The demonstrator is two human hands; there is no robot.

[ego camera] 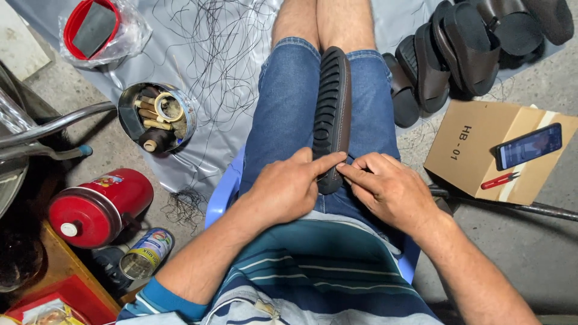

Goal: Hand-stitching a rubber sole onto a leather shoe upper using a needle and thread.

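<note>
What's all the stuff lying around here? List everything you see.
Dark ridged rubber sandal sole: one, black-brown, clamped between the knees.
Finished slide sandals: a pile, dark brown, upper right.
Cardboard box: one, tan, right.
Smartphone: one, black, on the box.
Small cutter: one, red, on the box.
Round tin of spools: one, silver, left.
Red canister: one, lying lower left.
Loose thread: many strands, black, on grey sheet.
Plastic stool: one, blue, under the person.
Left hand: index finger on the sole's near end.
Right hand: pinching at the sole's near end.
</note>
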